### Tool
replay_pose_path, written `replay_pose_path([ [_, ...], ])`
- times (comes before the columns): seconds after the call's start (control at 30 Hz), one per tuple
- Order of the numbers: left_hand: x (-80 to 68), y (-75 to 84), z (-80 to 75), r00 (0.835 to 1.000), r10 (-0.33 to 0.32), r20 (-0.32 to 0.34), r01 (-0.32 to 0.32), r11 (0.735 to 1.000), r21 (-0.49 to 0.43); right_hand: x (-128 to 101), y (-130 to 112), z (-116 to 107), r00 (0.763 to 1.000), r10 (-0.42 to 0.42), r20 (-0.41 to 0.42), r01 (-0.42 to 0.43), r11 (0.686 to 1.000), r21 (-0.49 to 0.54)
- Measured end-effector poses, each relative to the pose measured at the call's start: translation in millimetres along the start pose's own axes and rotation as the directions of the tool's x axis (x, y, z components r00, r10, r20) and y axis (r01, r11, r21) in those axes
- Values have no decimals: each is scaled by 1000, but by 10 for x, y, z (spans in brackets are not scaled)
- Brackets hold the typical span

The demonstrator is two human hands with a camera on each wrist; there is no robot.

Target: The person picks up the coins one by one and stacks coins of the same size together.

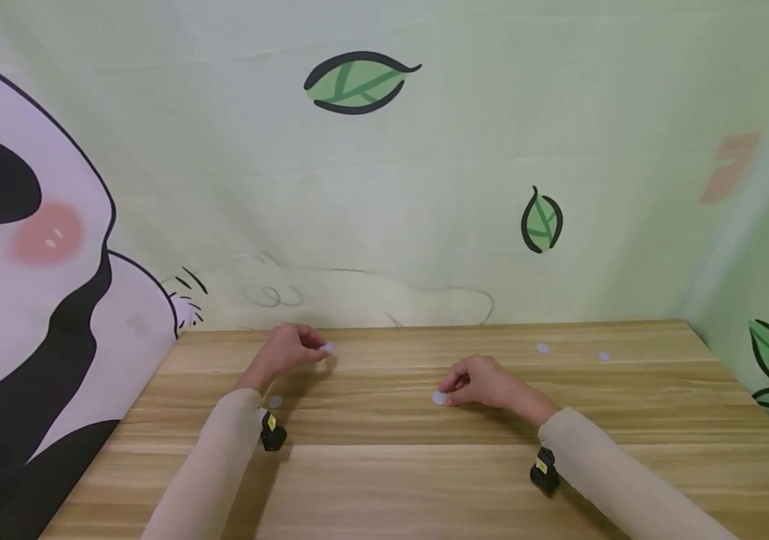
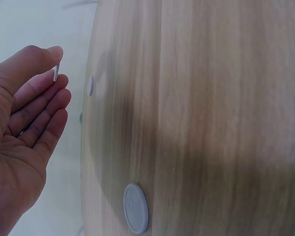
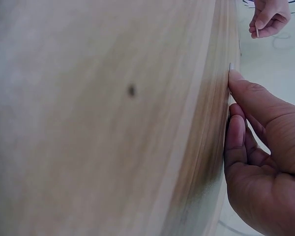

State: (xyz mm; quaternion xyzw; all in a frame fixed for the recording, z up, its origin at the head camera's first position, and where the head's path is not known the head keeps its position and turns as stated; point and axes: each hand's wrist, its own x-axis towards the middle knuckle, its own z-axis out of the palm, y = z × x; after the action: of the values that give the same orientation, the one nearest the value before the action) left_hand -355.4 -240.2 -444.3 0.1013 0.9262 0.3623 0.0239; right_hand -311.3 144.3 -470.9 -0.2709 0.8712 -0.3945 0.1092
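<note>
My left hand (image 1: 287, 349), raised above the back left of the table, pinches a small white disc (image 1: 328, 347) between thumb and fingertips. In the left wrist view that disc (image 2: 56, 73) shows edge-on, the other fingers curving loosely behind it. Farther right and nearer the front, my right hand (image 1: 482, 381) holds a second white disc (image 1: 440, 397) at its thumb and fingertips, low over the wood. The right wrist view shows only this disc's thin edge (image 3: 231, 66) beyond the thumb. Another disc (image 1: 276, 402) lies flat by my left wrist.
Two more white discs, one (image 1: 542, 349) and another (image 1: 604, 356), lie at the back right of the wooden table (image 1: 384, 480). A printed cloth backdrop (image 1: 425, 187) with a panda and leaves rises behind the back edge. Black wrist cameras hang under both sleeves.
</note>
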Motion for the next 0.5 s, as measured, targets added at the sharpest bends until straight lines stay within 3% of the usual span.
replay_pose_path([
  [0.5, 8, 72, 68, 1000, 20, 9, -19, 1000, -11, 3, 9, 4, 1000, -6, 1, 6, 1000, 3],
])
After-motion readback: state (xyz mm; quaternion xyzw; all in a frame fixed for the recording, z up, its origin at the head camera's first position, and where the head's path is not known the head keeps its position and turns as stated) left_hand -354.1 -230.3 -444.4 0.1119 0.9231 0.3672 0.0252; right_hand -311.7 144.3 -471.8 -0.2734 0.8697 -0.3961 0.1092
